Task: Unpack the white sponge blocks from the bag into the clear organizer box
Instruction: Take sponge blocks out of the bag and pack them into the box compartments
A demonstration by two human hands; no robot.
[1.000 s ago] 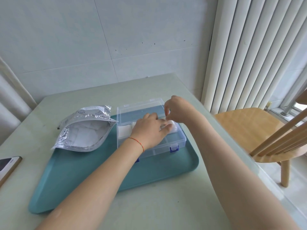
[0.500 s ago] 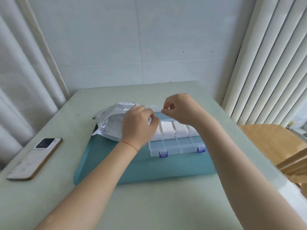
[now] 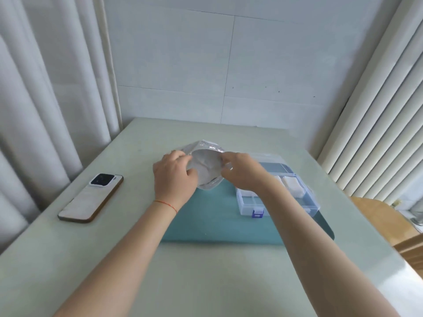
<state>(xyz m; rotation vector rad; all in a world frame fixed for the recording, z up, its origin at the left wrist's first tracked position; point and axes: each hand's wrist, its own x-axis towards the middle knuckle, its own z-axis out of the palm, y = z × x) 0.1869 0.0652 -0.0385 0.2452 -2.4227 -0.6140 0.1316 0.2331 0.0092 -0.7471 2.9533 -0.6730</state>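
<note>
Up close, two bare arms reached over a pale green table [image 3: 206,282] onto a teal tray [image 3: 215,216], with a phone [image 3: 91,197] to the left. The left hand [image 3: 175,179] and right hand [image 3: 242,173] each pinched an edge of the silver bag [image 3: 207,163], holding its mouth open above the tray. Right beside it sat the clear organizer box [image 3: 278,193], partly hidden by the right arm, with blurry white sponge blocks [image 3: 291,185] inside, and behind were a white wall [image 3: 229,65] and curtains [image 3: 45,88].

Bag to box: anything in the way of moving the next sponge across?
Nothing visible blocks it. Both hands, left and right, hold the bag open by its mouth; the box sits just right of it on the tray, lid open.
</note>
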